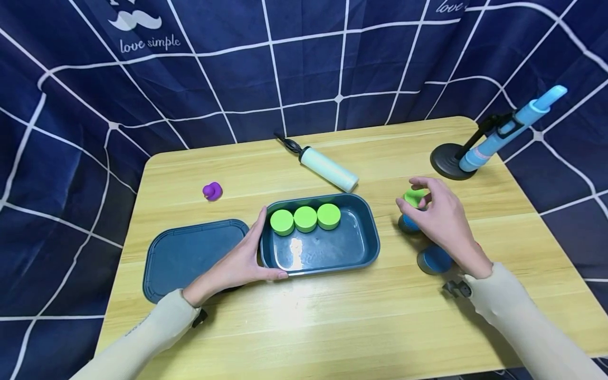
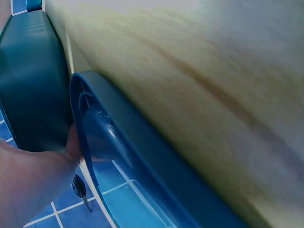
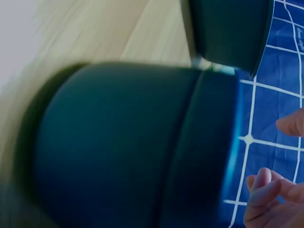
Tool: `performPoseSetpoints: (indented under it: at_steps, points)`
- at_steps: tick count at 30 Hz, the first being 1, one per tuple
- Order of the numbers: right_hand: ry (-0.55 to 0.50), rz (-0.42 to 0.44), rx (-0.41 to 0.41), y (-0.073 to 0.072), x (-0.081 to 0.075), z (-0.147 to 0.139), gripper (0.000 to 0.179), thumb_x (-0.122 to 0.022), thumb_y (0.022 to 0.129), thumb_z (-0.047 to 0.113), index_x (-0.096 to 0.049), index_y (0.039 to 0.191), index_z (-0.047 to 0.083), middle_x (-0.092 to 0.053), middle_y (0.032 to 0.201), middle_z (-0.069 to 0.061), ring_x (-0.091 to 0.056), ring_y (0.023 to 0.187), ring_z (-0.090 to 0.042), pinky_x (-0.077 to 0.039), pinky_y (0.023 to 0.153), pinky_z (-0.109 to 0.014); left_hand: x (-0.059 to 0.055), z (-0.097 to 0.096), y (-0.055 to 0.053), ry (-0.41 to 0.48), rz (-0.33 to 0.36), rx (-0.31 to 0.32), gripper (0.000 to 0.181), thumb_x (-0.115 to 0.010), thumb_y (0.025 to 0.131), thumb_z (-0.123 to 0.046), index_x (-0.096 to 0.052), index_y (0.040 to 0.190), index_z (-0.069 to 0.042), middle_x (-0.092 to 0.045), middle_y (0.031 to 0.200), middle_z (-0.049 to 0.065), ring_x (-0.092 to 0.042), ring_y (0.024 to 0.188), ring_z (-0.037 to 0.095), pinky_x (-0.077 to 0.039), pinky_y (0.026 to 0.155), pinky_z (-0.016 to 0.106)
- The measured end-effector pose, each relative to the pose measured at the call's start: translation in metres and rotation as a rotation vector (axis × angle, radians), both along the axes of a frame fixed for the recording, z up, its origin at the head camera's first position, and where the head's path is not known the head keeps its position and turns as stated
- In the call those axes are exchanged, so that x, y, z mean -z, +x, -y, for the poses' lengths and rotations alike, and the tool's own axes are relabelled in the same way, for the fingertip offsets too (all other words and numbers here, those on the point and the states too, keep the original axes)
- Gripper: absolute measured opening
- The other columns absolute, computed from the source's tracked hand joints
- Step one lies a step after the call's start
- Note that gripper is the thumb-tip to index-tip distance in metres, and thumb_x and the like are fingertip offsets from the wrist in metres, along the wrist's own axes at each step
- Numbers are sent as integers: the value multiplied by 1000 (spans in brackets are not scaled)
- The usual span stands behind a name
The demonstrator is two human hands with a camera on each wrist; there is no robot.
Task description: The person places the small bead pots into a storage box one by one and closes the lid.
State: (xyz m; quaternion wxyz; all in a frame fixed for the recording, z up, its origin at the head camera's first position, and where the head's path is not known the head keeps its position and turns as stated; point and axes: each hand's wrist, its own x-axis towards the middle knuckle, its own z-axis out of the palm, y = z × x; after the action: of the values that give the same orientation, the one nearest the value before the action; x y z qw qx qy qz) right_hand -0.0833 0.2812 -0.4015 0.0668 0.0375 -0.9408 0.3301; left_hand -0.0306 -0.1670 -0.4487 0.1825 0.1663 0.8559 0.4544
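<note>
A dark blue rectangular box (image 1: 328,248) holds a row of three round green pieces (image 1: 305,219) along its far side. My left hand (image 1: 242,258) rests against the box's left end, fingers along that side and thumb at the front rim. Another green round piece (image 1: 414,198) shows between the parted thumb and forefinger of my right hand (image 1: 444,216). Below that hand stand two dark blue round containers, one partly hidden (image 1: 409,224) and one nearer (image 1: 434,259). The nearer container (image 2: 28,80) is not what the left wrist view shows; there the box wall fills the left side.
A dark blue lid (image 1: 190,258) lies left of the box, partly under my left forearm. Behind are a purple duck (image 1: 212,191) and a pale hand pump (image 1: 329,169). A light blue tube on a black stand (image 1: 448,161) occupies the back right.
</note>
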Motion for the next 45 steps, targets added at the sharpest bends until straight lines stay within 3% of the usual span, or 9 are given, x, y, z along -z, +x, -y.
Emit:
performPoseSetpoints:
  at_steps: [7, 14, 20, 23, 30, 36, 45]
  points:
    - [32, 55, 35, -1, 1, -12, 72, -75, 101, 54, -59, 150, 4, -62, 123, -17, -55, 91, -28, -40, 76, -42, 0, 0, 0, 2, -4, 3, 148, -98, 77, -57, 9, 176, -27, 1, 182, 4, -11, 165, 33, -26, 124, 65]
    - [75, 112, 44, -6, 4, -22, 75, -74, 102, 51, -54, 150, -3, -56, 136, -24, -58, 100, -37, -43, 81, -51, 2, 1, 0, 3, -8, 8, 148, -97, 78, -57, 9, 176, -27, 2, 182, 3, -9, 166, 31, -26, 125, 64]
    - [115, 187, 29, -14, 7, -27, 84, -74, 102, 51, -49, 154, -9, -47, 149, -36, -46, 122, -52, -41, 95, -71, 2, 1, 0, 4, -11, 8, 148, -98, 78, -57, 9, 176, -27, 1, 182, 4, -10, 165, 32, -26, 125, 65]
    - [131, 222, 25, -17, 8, -30, 86, -73, 102, 53, -47, 153, -11, -47, 146, -39, -46, 124, -54, -41, 96, -74, 1, 1, 0, 2, -14, 8, 148, -98, 78, -57, 9, 176, -27, 1, 182, 5, -10, 165, 33, -26, 124, 65]
    - [174, 293, -6, -23, 9, -32, 92, -70, 102, 57, -43, 152, -15, -53, 128, -34, -50, 111, -49, -47, 87, -64, 1, 1, 0, 1, -13, 7, 149, -98, 78, -56, 10, 176, -26, 1, 182, 6, -11, 165, 34, -26, 124, 65]
    - [180, 339, -1, -27, 9, -30, 94, -69, 103, 55, -39, 153, -18, -52, 132, -36, -49, 109, -48, -47, 85, -61, 1, 1, 0, -1, -19, 10, 148, -97, 79, -56, 10, 176, -26, 1, 182, 6, -11, 165, 33, -27, 125, 64]
    - [162, 358, 3, -33, 10, -32, 73, -72, 102, 46, -51, 137, -15, -56, 112, -27, -52, 97, -42, -43, 74, -46, 1, 0, 0, -3, -17, 12, 148, -97, 79, -57, 9, 176, -25, 1, 182, 6, -10, 165, 33, -25, 125, 63]
